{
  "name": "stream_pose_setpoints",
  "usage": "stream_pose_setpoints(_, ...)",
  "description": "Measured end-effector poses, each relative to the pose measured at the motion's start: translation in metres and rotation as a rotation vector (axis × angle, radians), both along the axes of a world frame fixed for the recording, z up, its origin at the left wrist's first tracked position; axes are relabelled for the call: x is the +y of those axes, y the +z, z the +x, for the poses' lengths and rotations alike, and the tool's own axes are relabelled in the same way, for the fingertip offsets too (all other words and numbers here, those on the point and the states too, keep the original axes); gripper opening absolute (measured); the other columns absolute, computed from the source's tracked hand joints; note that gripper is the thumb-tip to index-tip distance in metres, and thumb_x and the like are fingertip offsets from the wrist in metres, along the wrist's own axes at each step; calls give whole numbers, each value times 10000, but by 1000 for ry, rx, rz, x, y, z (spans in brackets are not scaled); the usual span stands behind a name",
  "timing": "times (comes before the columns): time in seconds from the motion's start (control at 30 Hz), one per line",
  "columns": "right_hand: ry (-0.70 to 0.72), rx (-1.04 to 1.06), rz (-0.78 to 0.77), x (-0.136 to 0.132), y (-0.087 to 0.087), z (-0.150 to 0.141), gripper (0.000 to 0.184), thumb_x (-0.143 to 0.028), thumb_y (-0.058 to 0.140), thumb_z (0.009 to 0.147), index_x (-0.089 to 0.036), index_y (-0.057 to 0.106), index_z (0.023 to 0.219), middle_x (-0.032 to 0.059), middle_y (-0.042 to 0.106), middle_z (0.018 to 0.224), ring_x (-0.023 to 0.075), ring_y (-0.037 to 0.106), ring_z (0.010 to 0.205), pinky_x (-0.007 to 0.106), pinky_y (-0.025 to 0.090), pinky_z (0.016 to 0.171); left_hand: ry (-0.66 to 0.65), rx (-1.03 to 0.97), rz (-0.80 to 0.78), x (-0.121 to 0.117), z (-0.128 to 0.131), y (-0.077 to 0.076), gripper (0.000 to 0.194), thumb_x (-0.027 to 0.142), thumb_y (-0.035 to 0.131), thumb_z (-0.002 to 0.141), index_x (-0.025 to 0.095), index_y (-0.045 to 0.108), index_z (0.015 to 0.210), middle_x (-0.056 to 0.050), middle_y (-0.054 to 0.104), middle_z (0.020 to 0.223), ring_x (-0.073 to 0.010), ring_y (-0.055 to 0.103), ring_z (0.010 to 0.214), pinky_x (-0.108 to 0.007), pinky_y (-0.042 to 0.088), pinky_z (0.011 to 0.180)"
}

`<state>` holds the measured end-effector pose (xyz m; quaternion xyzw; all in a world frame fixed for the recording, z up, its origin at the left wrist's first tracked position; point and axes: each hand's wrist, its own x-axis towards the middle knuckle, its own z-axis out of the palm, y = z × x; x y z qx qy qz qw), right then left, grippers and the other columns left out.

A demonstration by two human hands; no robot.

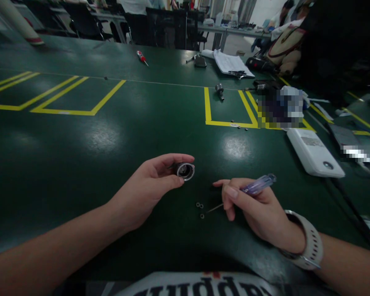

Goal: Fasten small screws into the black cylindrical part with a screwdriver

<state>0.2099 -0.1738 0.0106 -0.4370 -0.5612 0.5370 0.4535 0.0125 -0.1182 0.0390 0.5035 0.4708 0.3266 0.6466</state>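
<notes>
- The left hand (148, 181) pinches a short metal tube (185, 171) between thumb and fingers, near the middle of the tabletop (160, 115) from side to side and nearer its near edge than its far one. The tube's open end faces the right and the near edge; the index finger stretches above its rim.
- The right hand (253, 205) grips a screwdriver (259, 184) with a clear purple handle. The handle slants up toward the right, and the thin shaft points down to the left.
- Three small metal rings (202, 216) lie on the tabletop between the hands, toward the near edge. The shaft's tip is just beside the lowest ring; touching or apart, one cannot tell.
- A pale watch (313, 242) with a holed strap circles the right wrist.
- Farther toward the far edge, a metal part (220, 91) lies inside a frame of yellow tape (216, 123), with tiny pieces (246, 129) by the frame's near strip.
- A white rounded box (314, 152) lies beyond the right hand, toward the tabletop's right side.
- Near the far edge lie a red-handled screwdriver (141, 56) and, farther right, clipped papers (231, 63).
- Dark chairs (80, 18) stand beyond the far edge.
</notes>
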Motion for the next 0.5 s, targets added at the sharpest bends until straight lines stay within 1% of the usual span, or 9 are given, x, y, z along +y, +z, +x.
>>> stream_pose_setpoints(0.1,12,-6,-2,1,-1,0,261,-304,501,852,-206,583,624,-46,508,498,109,515,510,393,414,897,13,-11,-6,0,0,0,338,137,636,626,202,656,957,-40,671,953,-217,605,917,-360,481,798)
stream_pose_setpoints(0.23,48,-118,89,-1,3,-2,247,-272,503,851,-202,590,631,-43,515,481,115,533,547,401,394,921,19,-19,-11,0,0,0,330,128,632,625,204,661,945,-40,669,944,-217,609,914,-356,482,790)
stream_pose_setpoints(0.27,50,-138,105,-2,5,-3,246,-268,505,848,-198,591,629,-38,520,487,116,535,549,387,422,881,18,-18,-11,1,1,0,330,127,631,626,203,660,946,-40,668,946,-217,608,914,-355,481,791)
stream_pose_setpoints(0.3,55,-150,100,-2,6,-3,247,-271,506,846,-193,594,628,-31,525,496,114,533,545,358,462,805,17,-18,-11,1,1,0,331,128,632,627,201,658,948,-39,668,948,-216,607,915,-356,478,794)
stream_pose_setpoints(0.33,64,-150,65,-3,8,-4,248,-281,509,843,-186,597,632,-23,532,506,111,530,532,316,487,700,16,-17,-13,1,1,0,332,130,633,628,200,656,951,-39,668,951,-215,605,918,-357,475,800)
stream_pose_setpoints(0.37,82,-139,-1,-3,9,-4,250,-298,511,840,-177,602,642,-15,541,518,105,524,513,271,484,588,17,-15,-13,1,0,0,333,132,634,628,199,654,954,-38,667,955,-215,603,921,-359,471,807)
stream_pose_setpoints(0.4,106,-117,-94,-4,10,-4,253,-318,513,836,-167,608,658,-7,554,532,96,516,486,233,457,493,19,-15,-12,1,0,0,333,134,636,628,197,653,955,-37,667,956,-214,600,924,-361,466,815)
stream_pose_setpoints(0.43,131,-81,-199,-3,11,-5,252,-339,519,829,-157,614,682,-1,570,547,85,507,454,205,427,429,23,-16,-9,1,0,1,334,136,638,628,196,652,956,-37,667,958,-214,598,928,-362,462,821)
stream_pose_setpoints(0.5,162,28,-398,-2,11,-6,234,-362,546,805,-147,620,748,8,605,581,68,499,406,183,421,385,28,-21,-8,1,0,1,337,141,643,625,191,651,958,-39,667,961,-216,594,930,-366,457,826)
